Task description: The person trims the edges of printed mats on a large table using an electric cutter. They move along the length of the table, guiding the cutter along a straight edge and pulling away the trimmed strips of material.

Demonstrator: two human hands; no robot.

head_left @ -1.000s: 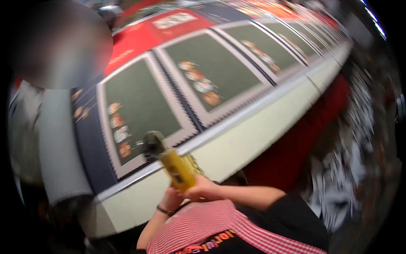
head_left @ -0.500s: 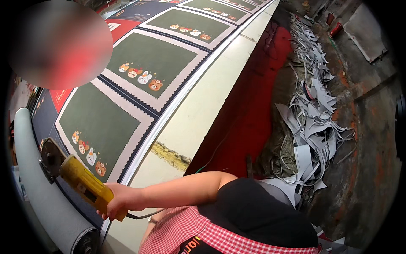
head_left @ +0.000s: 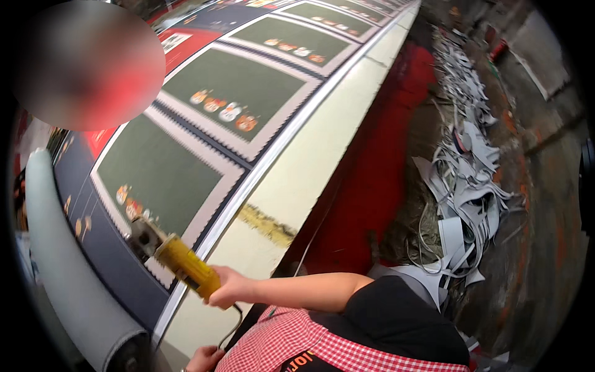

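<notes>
My right hand [head_left: 228,286] is wrapped round the yellow body of a hand-held power cutter [head_left: 189,266]. The cutter's dark round head [head_left: 145,237] is over the lower edge of the nearest green printed panel [head_left: 161,167], covering part of its row of animal faces. Whether the head touches the sheet I cannot tell. From the cutter's rear a power cord [head_left: 240,319] loops down to my left hand [head_left: 204,358] at the lower edge. The left fingers look closed on the cord, though the hand is partly cut off.
A thick pale grey roll [head_left: 68,266] lies along the left of the printed sheet. The cream table edge [head_left: 273,204] runs away to the far right. Pale offcut strips [head_left: 465,180] are heaped on the floor, beside red material [head_left: 365,186]. A blurred oval hides the upper left.
My right hand has brought the cutter rightward, from beside the roll to over the panel's lower edge. My left hand has come into view at the bottom. The view has shifted slightly.
</notes>
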